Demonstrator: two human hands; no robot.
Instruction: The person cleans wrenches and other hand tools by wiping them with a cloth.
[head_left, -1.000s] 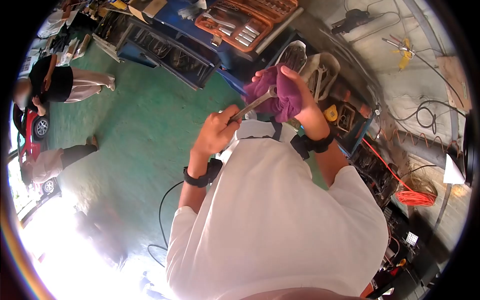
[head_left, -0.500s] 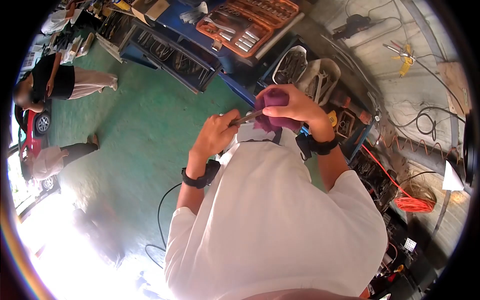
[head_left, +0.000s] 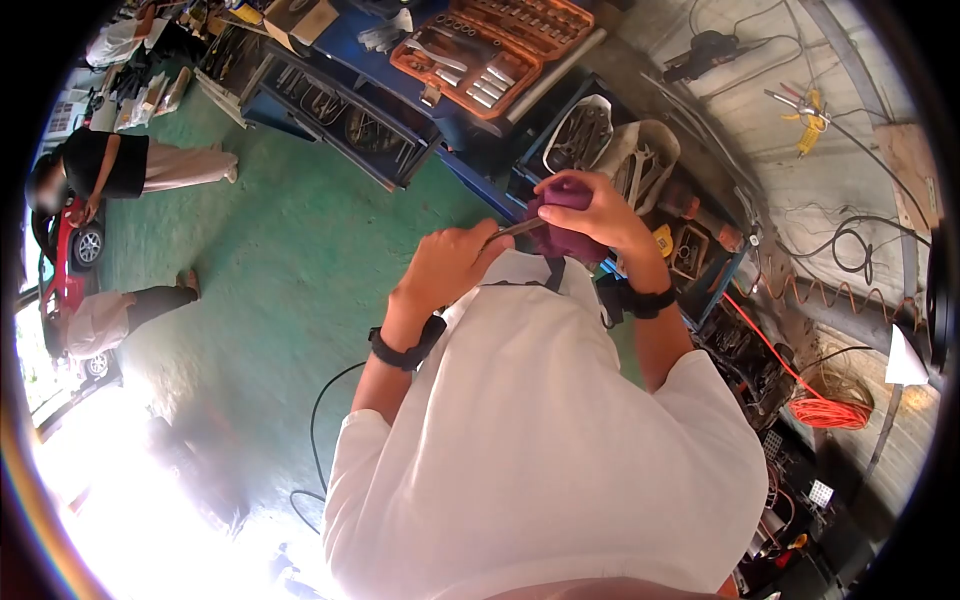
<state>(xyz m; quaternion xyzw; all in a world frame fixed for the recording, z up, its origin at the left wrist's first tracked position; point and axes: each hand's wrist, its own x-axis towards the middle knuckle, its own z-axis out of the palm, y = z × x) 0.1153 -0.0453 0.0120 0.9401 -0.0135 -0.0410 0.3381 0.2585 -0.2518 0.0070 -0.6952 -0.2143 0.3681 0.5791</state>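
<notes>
My left hand [head_left: 450, 262] is closed around one end of a slim metal tool [head_left: 520, 229], whose exact kind is hidden by the fingers. The tool's other end runs into a bunched purple cloth [head_left: 578, 244]. That cloth is gripped in my right hand [head_left: 612, 215], thumb pressed on the near side and fingers curled over the top. Both hands are held up in front of my chest, close to each other, with the tool spanning the gap.
An orange socket-set case [head_left: 428, 72] lies opened on the blue bench, gloves [head_left: 385, 35] beside it. White containers [head_left: 552, 160] of wrenches stand to the right. Tool drawers [head_left: 340, 125] project over the green floor. Two people [head_left: 105, 165] are at far left; orange cable [head_left: 830, 411] hangs right.
Both hands have shifted slightly to the right with the tool and cloth. My left hand has turned, showing more of its back. The grips on tool and cloth remain.
</notes>
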